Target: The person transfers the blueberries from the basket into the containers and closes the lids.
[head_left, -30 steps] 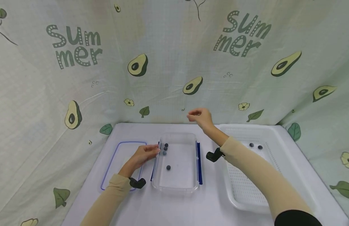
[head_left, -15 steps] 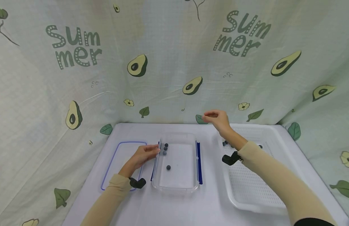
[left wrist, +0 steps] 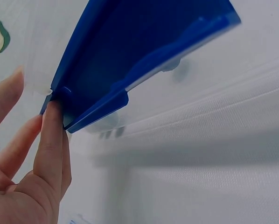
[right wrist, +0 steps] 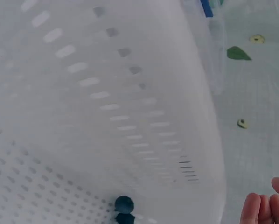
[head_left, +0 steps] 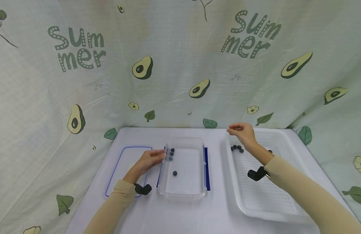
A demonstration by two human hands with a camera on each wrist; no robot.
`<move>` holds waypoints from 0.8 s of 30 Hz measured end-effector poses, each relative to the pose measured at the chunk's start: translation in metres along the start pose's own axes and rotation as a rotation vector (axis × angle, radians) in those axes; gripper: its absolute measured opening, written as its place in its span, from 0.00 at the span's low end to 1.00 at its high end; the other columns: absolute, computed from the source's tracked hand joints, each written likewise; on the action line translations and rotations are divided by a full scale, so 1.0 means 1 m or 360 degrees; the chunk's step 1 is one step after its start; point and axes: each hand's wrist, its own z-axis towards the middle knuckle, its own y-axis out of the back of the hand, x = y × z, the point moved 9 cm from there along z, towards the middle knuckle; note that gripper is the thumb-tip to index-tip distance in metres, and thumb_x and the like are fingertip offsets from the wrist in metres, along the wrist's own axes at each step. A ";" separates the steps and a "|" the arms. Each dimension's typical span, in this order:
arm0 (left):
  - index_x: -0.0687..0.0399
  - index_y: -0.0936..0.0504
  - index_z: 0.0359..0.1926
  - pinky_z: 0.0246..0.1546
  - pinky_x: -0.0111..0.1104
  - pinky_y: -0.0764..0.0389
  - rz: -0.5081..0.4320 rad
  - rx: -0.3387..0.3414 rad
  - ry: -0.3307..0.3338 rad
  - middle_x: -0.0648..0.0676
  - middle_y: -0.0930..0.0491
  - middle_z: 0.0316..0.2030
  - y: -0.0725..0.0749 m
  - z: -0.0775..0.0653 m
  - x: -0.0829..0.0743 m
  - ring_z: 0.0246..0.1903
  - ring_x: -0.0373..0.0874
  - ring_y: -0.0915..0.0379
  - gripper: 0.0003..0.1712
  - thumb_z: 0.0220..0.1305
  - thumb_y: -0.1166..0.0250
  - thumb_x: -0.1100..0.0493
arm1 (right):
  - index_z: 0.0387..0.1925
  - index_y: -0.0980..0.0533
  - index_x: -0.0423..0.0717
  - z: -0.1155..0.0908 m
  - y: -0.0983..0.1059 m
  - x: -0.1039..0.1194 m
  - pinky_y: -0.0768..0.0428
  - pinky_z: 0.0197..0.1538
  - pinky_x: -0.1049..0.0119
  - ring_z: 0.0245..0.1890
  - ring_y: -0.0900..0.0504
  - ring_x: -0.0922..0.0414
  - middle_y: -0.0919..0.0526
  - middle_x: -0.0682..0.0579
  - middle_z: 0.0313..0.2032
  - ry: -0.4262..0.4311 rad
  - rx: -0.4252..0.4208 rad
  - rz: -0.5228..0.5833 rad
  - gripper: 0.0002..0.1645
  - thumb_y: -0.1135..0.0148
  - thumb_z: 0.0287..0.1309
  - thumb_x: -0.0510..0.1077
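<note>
My left hand (head_left: 148,162) grips the left edge of a clear plastic container (head_left: 181,196). In the left wrist view its fingers lie against a hanging blue clip flap (left wrist: 144,42), thumb apart on the other side of the wall. Inside the container are several blueberries (head_left: 175,173), most along its left wall. My right hand (head_left: 243,134) hovers over the far left corner of a white perforated basket (head_left: 241,208), fingers loosely bent and nothing visible between them. More blueberries (head_left: 239,147) lie in that corner; the right wrist view shows two blueberries (right wrist: 124,204) at the basket wall.
A clear lid with a blue seal (head_left: 129,147) lies left of the container, partly behind my left forearm. Another blue clip flap (head_left: 207,169) sticks out on the container's right side. Behind the white table (head_left: 192,217) hangs an avocado-print cloth (head_left: 168,107).
My right hand has moved rightward from beyond the container to over the basket, lowering a little. Blueberries in the basket's far left corner came into view. My left hand has stayed put.
</note>
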 end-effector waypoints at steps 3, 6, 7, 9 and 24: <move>0.67 0.25 0.64 0.54 0.34 0.19 -0.0006 -0.0005 0.0007 0.62 0.20 0.56 0.000 0.001 0.001 0.52 0.46 0.20 0.31 0.63 0.28 0.59 | 0.47 0.21 0.24 -0.005 0.009 -0.013 0.17 0.37 0.76 0.29 0.19 0.71 0.15 0.34 0.41 -0.0018 -0.0053 -0.0077 0.19 0.31 0.60 0.36; 0.67 0.25 0.64 0.54 0.34 0.20 -0.0023 -0.0006 0.0017 0.62 0.20 0.56 0.001 0.001 0.001 0.52 0.45 0.20 0.31 0.62 0.28 0.60 | 0.47 0.20 0.25 -0.010 0.017 -0.025 0.20 0.35 0.79 0.30 0.22 0.73 0.15 0.34 0.41 -0.0038 -0.0097 -0.0171 0.19 0.30 0.59 0.37; 0.67 0.26 0.64 0.54 0.34 0.20 -0.0019 -0.0004 0.0016 0.62 0.20 0.56 0.001 0.001 0.001 0.52 0.45 0.20 0.31 0.63 0.28 0.59 | 0.47 0.20 0.26 -0.012 0.019 -0.029 0.20 0.35 0.80 0.30 0.22 0.74 0.15 0.34 0.41 -0.0041 -0.0109 -0.0203 0.19 0.30 0.59 0.37; 0.67 0.26 0.64 0.55 0.34 0.20 -0.0015 -0.0005 0.0017 0.62 0.20 0.57 0.001 0.001 0.001 0.52 0.45 0.20 0.32 0.62 0.28 0.59 | 0.46 0.20 0.26 -0.014 0.022 -0.037 0.21 0.35 0.81 0.30 0.23 0.74 0.15 0.34 0.41 -0.0046 -0.0124 -0.0263 0.19 0.29 0.58 0.37; 0.66 0.25 0.63 0.54 0.34 0.20 0.0000 0.0002 0.0019 0.61 0.19 0.55 0.000 -0.001 0.000 0.51 0.44 0.20 0.31 0.63 0.28 0.58 | 0.40 0.19 0.26 -0.033 0.030 -0.088 0.26 0.27 0.80 0.26 0.24 0.70 0.14 0.39 0.33 -0.0121 -0.0265 -0.0466 0.17 0.25 0.51 0.36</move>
